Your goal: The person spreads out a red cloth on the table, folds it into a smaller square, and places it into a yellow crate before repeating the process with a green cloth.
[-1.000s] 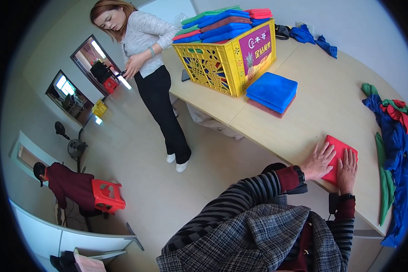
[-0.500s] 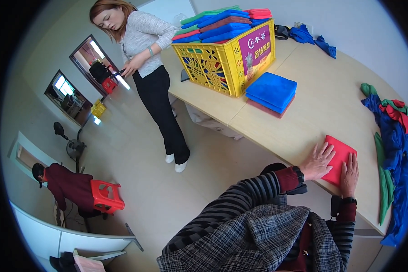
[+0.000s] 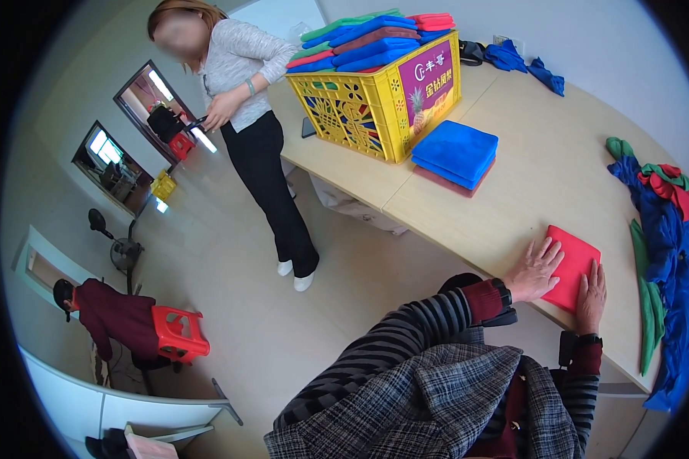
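Observation:
A folded red cloth (image 3: 575, 264) lies flat near the table's front edge. My left hand (image 3: 534, 273) rests on its left side, fingers spread and palm down. Along the cloth's right edge lies my right hand (image 3: 591, 300), its fingers stretched out flat. Neither hand grips anything. Farther back on the table is a small stack of folded blue cloths (image 3: 455, 153), with a brownish one at its bottom.
A yellow plastic crate (image 3: 352, 111) heaped with folded cloths stands at the back. Loose blue, red and green cloths (image 3: 674, 252) run down the table's right side. A standing person (image 3: 256, 145) is beyond the table; another sits on a red stool (image 3: 180, 333) at left.

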{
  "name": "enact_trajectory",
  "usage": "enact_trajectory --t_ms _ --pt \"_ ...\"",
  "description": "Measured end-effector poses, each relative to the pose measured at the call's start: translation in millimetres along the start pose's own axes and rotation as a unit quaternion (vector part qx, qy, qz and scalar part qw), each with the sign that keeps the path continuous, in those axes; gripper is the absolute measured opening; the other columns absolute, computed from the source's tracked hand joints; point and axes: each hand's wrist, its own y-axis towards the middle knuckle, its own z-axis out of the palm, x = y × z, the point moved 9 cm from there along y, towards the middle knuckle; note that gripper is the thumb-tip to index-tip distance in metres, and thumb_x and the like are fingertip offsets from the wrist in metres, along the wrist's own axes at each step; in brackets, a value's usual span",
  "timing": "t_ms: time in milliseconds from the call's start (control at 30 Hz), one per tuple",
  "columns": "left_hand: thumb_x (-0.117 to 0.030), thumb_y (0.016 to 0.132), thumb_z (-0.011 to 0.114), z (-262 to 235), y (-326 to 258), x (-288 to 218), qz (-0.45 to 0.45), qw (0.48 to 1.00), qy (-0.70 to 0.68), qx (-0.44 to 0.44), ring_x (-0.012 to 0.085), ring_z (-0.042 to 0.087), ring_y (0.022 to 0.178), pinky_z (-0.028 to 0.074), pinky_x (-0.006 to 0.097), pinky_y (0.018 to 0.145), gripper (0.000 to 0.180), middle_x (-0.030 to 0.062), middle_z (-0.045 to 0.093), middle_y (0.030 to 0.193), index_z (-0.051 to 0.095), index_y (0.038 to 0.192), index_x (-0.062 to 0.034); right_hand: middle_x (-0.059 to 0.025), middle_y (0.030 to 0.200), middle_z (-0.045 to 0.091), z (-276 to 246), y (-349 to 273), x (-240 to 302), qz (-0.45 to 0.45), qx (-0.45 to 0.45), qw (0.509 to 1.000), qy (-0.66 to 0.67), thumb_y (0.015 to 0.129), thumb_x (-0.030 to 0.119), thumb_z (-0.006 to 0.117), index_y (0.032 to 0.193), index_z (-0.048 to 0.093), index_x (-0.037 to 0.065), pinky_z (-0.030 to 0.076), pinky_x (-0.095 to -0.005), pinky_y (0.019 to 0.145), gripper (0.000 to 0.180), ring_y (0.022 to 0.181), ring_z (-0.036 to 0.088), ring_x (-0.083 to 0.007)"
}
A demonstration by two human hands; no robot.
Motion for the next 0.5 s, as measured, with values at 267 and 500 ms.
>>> enact_trajectory --t_ms 267,500 --pt "-0.041 0.103 0.046 -0.2 1.0 1.3 -0.011 1.0 -0.01 0.013 0.0386 0.013 0.155 0.013 0.061 0.123 0.069 0.0214 0.021 0.166 0.032 0.156 0.0015 -0.0183 0.154 0.044 2.3 -3.6 -6.8 -0.005 -0.003 1.0 -0.016 0.108 0.032 0.041 0.156 0.036 0.009 0.028 -0.0453 0.121 0.054 0.146 0.035 -0.0363" --pt "-0.042 0.103 0.046 1.9 0.9 2.6 -0.012 1.0 -0.005 0.011 0.0377 0.012 0.156 0.013 0.061 0.123 0.071 0.0202 0.02 0.166 0.03 0.157 0.0007 -0.0156 0.155 0.045 2.2 -8.0 -12.1 -0.002 -0.01 1.0 -0.021 0.108 0.031 0.04 0.156 0.037 0.01 0.027 -0.0448 0.121 0.053 0.147 0.035 -0.0353"
